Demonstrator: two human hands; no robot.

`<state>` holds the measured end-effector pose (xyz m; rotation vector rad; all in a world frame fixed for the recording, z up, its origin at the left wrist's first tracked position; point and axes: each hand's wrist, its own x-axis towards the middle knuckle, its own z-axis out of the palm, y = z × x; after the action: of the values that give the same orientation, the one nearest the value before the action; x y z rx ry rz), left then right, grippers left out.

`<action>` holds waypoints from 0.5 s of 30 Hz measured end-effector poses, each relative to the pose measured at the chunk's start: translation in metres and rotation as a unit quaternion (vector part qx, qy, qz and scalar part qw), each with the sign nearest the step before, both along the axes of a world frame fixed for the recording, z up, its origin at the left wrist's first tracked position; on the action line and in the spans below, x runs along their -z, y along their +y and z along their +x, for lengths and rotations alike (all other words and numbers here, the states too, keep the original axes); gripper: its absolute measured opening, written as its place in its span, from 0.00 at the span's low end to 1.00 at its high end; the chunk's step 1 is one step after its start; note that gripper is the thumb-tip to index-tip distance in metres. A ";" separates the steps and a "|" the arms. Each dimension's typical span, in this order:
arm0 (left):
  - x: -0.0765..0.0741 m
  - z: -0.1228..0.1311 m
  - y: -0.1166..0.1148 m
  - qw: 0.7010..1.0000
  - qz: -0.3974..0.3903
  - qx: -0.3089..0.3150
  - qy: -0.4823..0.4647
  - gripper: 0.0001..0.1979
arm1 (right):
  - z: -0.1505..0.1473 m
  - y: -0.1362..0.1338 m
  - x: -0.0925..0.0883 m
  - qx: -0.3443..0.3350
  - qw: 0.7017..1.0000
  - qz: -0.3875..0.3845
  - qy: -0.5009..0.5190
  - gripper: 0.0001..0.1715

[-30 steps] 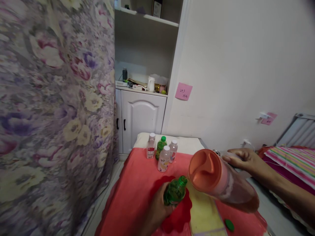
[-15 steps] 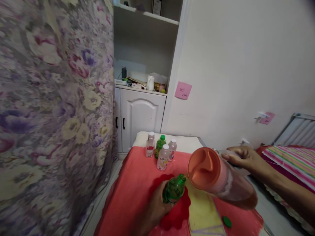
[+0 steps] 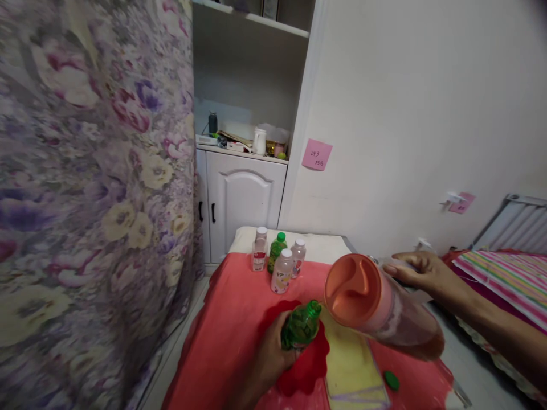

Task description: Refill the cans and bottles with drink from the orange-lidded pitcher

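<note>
My left hand [image 3: 270, 348] reaches up from below, curled in a grip with most of its fingers hidden from me, its forearm [image 3: 245, 388] dim and blurred. My bare right forearm [image 3: 482, 310] slants in from the right, up and leftward to my right hand [image 3: 419, 270]. That one is higher, well apart from the left, fingers bent, thumb pointing left.
</note>
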<state>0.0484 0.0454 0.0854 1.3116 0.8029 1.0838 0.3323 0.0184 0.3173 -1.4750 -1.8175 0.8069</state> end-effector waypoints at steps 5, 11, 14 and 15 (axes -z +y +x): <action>0.001 0.000 0.000 1.000 -0.014 -0.002 -0.014 0.32 | 0.000 0.001 0.000 0.004 1.000 0.004 -0.014 0.35; 0.000 -0.001 -0.001 1.000 -0.013 0.005 -0.026 0.33 | 0.001 0.002 0.002 0.007 1.000 0.004 -0.013 0.33; 0.000 -0.001 -0.001 0.999 -0.015 0.006 -0.028 0.32 | 0.001 0.001 0.002 0.006 1.000 -0.004 -0.007 0.33; 0.000 -0.001 -0.001 1.000 -0.014 0.005 -0.028 0.32 | 0.001 0.002 0.002 0.006 1.000 -0.003 -0.006 0.33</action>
<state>0.0478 0.0442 0.0852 1.2554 0.7677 1.0927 0.3337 0.0199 0.3149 -1.4968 -1.8156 0.7999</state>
